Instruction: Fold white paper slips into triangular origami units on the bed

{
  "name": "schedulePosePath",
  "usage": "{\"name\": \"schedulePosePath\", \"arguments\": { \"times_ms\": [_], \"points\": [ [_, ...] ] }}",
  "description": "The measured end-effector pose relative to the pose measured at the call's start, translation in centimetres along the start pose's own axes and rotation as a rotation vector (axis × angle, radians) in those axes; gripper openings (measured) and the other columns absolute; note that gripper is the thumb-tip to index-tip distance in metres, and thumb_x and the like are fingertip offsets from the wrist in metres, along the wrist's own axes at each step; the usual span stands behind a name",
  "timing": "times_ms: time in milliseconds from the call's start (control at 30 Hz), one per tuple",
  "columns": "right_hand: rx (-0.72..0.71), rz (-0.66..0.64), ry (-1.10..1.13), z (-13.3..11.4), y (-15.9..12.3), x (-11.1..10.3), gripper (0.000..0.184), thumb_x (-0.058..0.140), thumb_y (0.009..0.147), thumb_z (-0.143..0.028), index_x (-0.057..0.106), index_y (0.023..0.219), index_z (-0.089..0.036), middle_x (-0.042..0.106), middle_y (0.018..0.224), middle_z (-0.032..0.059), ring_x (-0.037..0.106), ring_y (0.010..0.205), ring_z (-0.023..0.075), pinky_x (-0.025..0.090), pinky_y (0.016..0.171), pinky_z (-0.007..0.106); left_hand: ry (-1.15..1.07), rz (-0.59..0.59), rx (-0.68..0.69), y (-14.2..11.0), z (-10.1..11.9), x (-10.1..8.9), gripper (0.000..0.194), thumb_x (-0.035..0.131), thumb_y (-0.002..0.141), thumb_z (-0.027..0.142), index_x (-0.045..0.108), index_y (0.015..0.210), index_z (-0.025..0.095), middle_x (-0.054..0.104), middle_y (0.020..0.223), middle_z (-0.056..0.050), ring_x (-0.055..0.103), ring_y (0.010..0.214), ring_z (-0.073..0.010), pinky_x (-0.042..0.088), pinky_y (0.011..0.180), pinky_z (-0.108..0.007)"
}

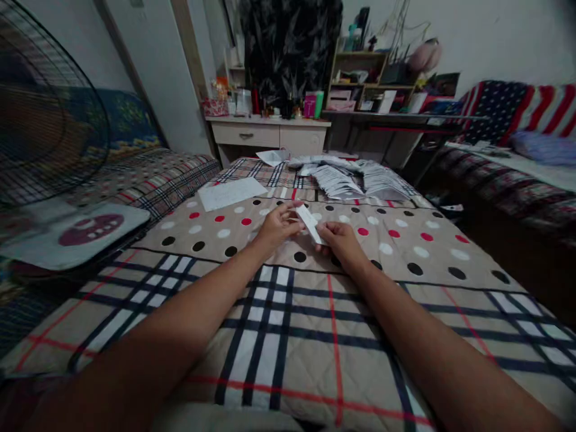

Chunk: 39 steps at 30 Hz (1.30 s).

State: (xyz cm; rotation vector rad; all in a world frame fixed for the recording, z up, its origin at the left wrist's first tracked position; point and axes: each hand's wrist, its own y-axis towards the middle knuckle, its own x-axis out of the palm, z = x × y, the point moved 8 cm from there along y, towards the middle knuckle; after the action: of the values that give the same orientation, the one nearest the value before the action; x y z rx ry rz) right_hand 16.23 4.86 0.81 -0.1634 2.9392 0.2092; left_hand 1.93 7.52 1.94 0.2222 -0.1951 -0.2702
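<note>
Pale walls surround a patterned bed (265,336). Beyond stand a white dresser (265,133) and shelves (360,69). The light is dim.

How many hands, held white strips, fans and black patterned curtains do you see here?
Hands: 2 (left hand, right hand)
Held white strip: 1
Fan: 1
Black patterned curtain: 1
Total: 5

Bedspread (270,324): matt quilted cloth.
Near-left fan guard (96,102): thin wire, metal-looking.
Far paper stacks (337,182): matt paper.
</note>
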Motion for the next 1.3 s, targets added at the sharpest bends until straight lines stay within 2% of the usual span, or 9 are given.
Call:
{"name": "schedulePosePath", "arguments": {
  "times_ms": [200,333,433,567,867,1000,1100,1167,1300],
  "points": [
    [-0.015,-0.037,-0.036,-0.2,-0.3,0.8,0.028,0.057,0.081,-0.042,0.056,0.069,-0.017,0.062,0.053,0.0004,0.047,0.04,0.0098,0.032,0.04,0.02,0.134,0.026,0.024,-0.1,-0.4,-0.2,0.054,0.066,0.068,0.016,0.06,0.121,0.011,0.069,0.099,-0.008,0.063,0.07,-0.0122,0.047,0.053,-0.017],
    [-0.038,-0.075,-0.085,-0.2,-0.3,1.3,0.027,0.057,0.082,-0.041,0.055,0.067,-0.018,0.061,0.052,0.0002,0.048,0.042,0.0107,0.034,0.041,0.021,0.242,0.102,0.074,0.2,-0.4,-0.8,0.034,0.057,0.077,0.017,0.07,0.108,0.011,0.073,0.093,-0.007,0.065,0.07,-0.0133,0.051,0.06,-0.02],
    [-0.044,-0.083,-0.098,-0.2,-0.3,1.5,0.027,0.056,0.082,-0.041,0.054,0.068,-0.019,0.061,0.053,0.0002,0.047,0.042,0.0107,0.034,0.041,0.021,0.291,0.152,0.118,0.2,0.0,-1.1,0.03,0.055,0.078,0.017,0.074,0.101,0.012,0.074,0.093,-0.007,0.066,0.071,-0.0135,0.051,0.062,-0.02],
    [-0.045,-0.076,-0.056,-0.4,-0.3,1.7,0.026,0.057,0.082,-0.041,0.054,0.068,-0.019,0.06,0.051,-0.0004,0.047,0.041,0.0103,0.034,0.041,0.021,0.24,0.175,0.097,0.0,0.0,-1.3,0.03,0.054,0.075,0.016,0.076,0.096,0.013,0.074,0.086,-0.006,0.065,0.068,-0.0131,0.051,0.062,-0.021],
    [-0.025,0.003,0.046,-0.6,-0.4,1.2,0.028,0.063,0.076,-0.041,0.055,0.065,-0.018,0.058,0.051,-0.001,0.045,0.041,0.0094,0.032,0.04,0.021,-0.052,0.118,-0.013,0.0,-0.8,-1.0,0.032,0.056,0.07,0.016,0.073,0.096,0.009,0.073,0.081,-0.008,0.067,0.065,-0.0142,0.055,0.065,-0.024],
    [-0.005,0.022,0.025,-0.3,-0.3,0.8,0.026,0.064,0.073,-0.041,0.057,0.065,-0.017,0.055,0.049,-0.0021,0.043,0.04,0.0093,0.029,0.039,0.021,-0.051,0.134,-0.003,-0.3,-0.2,-1.1,0.042,0.054,0.076,0.021,0.063,0.115,0.01,0.071,0.078,-0.007,0.067,0.061,-0.0156,0.055,0.056,-0.025],
    [-0.015,0.032,-0.005,-0.1,-0.2,0.6,0.026,0.064,0.073,-0.041,0.056,0.064,-0.018,0.053,0.048,-0.0025,0.043,0.04,0.0096,0.029,0.039,0.021,0.015,0.12,0.065,-0.4,0.6,-0.9,0.06,0.064,0.076,0.025,0.049,0.132,0.013,0.069,0.071,-0.003,0.066,0.058,-0.0163,0.056,0.056,-0.026],
    [-0.027,0.034,-0.025,-0.1,-0.2,0.6,0.028,0.064,0.073,-0.042,0.055,0.063,-0.018,0.053,0.049,-0.0025,0.045,0.041,0.0103,0.031,0.039,0.021,0.073,0.135,0.09,-0.4,0.8,-1.0,0.064,0.068,0.073,0.02,0.046,0.133,0.011,0.067,0.064,0.0,0.065,0.055,-0.0155,0.056,0.056,-0.025],
    [-0.065,0.027,-0.059,-0.4,-0.2,0.9,0.027,0.064,0.073,-0.043,0.056,0.066,-0.018,0.055,0.056,-0.0018,0.049,0.046,0.0116,0.036,0.042,0.022,0.085,0.171,0.093,0.0,0.5,-1.4,0.056,0.064,0.072,0.014,0.051,0.126,0.01,0.061,0.056,0.003,0.061,0.051,-0.0133,0.053,0.055,-0.023]
  ]
}}
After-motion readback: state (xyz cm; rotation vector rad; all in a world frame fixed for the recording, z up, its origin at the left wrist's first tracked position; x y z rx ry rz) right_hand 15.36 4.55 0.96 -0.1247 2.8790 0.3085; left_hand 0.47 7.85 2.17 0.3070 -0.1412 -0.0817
